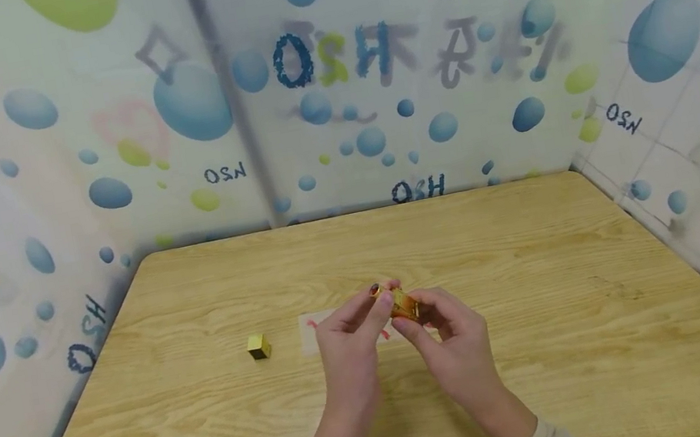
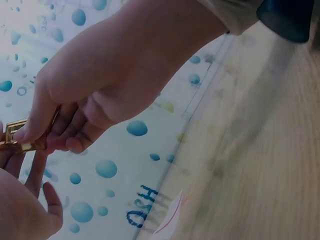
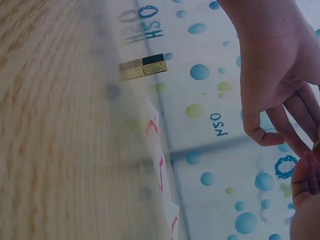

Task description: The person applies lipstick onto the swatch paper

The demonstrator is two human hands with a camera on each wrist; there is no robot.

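My left hand (image 1: 352, 339) and my right hand (image 1: 453, 337) meet over the middle of the table. Between their thumbs and fingers they pinch a small shiny gold object (image 1: 403, 304), held above the tabletop. A round dark spot shows at its left end. Seen from the left wrist, the gold object (image 2: 19, 132) has a frame-like outline with straight edges. Fingers cover much of it, so its exact kind is unclear. In the right wrist view it is almost wholly hidden. Apart from both hands, to their left, a gold block (image 1: 259, 347) sits on the table.
Beneath and behind the hands lies a white paper (image 1: 307, 326) with red marks, partly covered by them. The wooden table (image 1: 537, 240) meets a patterned curtain-like wall (image 1: 376, 167) at the back, with more of it at both sides.
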